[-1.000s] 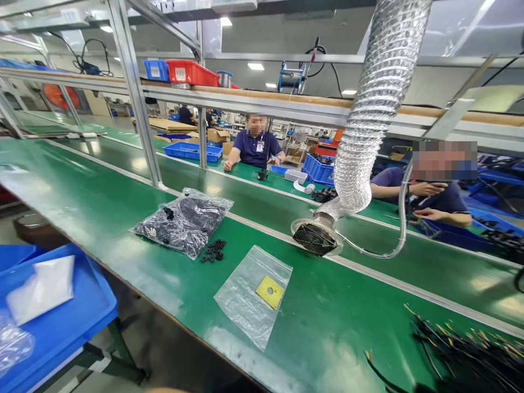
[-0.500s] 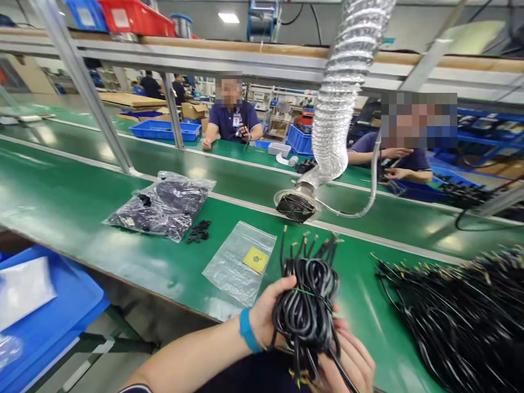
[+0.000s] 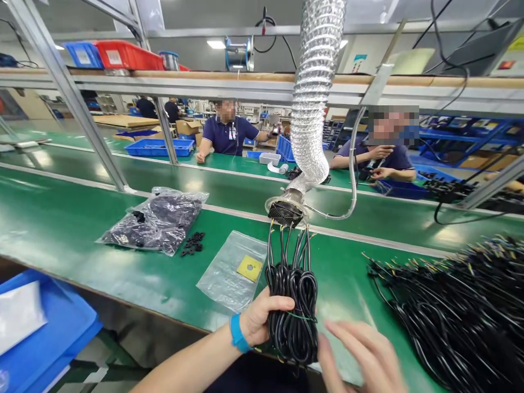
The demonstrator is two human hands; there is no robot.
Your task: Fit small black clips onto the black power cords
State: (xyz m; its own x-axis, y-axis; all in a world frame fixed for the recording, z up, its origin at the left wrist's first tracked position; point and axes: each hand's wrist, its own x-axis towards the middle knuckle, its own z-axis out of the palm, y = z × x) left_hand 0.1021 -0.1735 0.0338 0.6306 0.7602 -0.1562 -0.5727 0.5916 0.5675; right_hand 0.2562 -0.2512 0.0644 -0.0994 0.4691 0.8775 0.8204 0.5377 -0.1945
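Note:
My left hand (image 3: 261, 319), with a blue band at the wrist, grips a bundle of coiled black cables (image 3: 292, 314) tied round the middle with a thin green tie. The bundle is upright, its stripped wire ends pointing away from me. Close to the bundle's right side is my right hand (image 3: 362, 355), slightly blurred, fingers apart and holding nothing. A clear plastic bag (image 3: 223, 273) lies left of the bundle with a yellow square piece (image 3: 249, 268) on or in it. To the right is a large heap of similar black cables (image 3: 462, 311).
A fume hose (image 3: 313, 98) with a fan-like inlet (image 3: 285, 212) hangs just beyond the bundle. On the green bench (image 3: 135, 273) are a bag of black parts (image 3: 158, 221) and several loose ones (image 3: 192, 244). Two co-workers sit opposite. A blue tray (image 3: 45, 327) stands lower left.
My right hand has let go of the cable bundle and moved off to its right. The bundle now stands straighter, with its wire ends near the inlet. The camera view has tilted up.

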